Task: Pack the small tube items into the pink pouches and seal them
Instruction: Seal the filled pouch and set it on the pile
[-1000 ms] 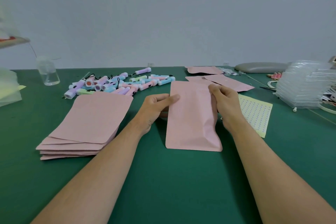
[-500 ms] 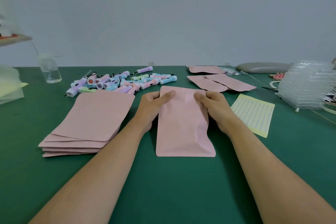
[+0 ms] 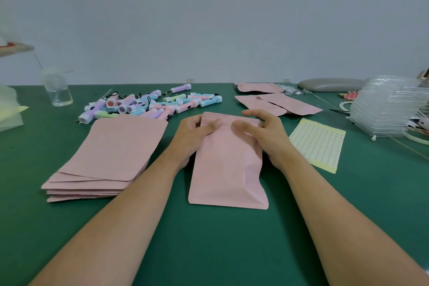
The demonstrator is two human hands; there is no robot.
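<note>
We see a pink pouch (image 3: pixel 227 174) lying in the middle of the desk (image 3: pixel 209 251), its far edge pinched between thumb and curled fingers by the left hand (image 3: pixel 197 137) and the right hand (image 3: pixel 262 137) (loose tubes (image 3: pixel 151 107) lie heaped toward the far left edge); uneven pressing could, we judge, leave the seal gapped.

A yellow sticker sheet (image 3: pixel 318 144) printed with rows of small dots lies flat on the green table (image 3: pixel 209 251). Just to the right of the sheet leans a stack of clear plastic trays (image 3: pixel 385 109). Beyond the sheet, at the table's far edge, lies a grey oblong pad (image 3: pixel 332 84) against the pale wall (image 3: pixel 209 18). Far to the left of the sheet stands a clear jar (image 3: pixel 58 91), and further left still lie translucent pale bags (image 3: pixel 9 109).
</note>
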